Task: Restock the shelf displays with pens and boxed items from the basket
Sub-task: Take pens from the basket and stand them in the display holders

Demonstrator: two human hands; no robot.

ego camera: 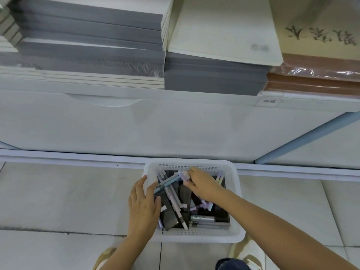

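Head view, lower centre: left hand point(144, 207) lies flat-fingered on the rim of the basket point(194, 237); right hand point(204, 186) pinches several pens point(169, 181) by their caps; loosely bunched, one could slip back among the dark boxes point(170, 219).

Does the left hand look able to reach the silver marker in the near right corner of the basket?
Probably yes. The left hand rests on the basket rim, the silver marker lies uncovered on top, and the right hand pinches pens at the far side, its forearm clear of it.
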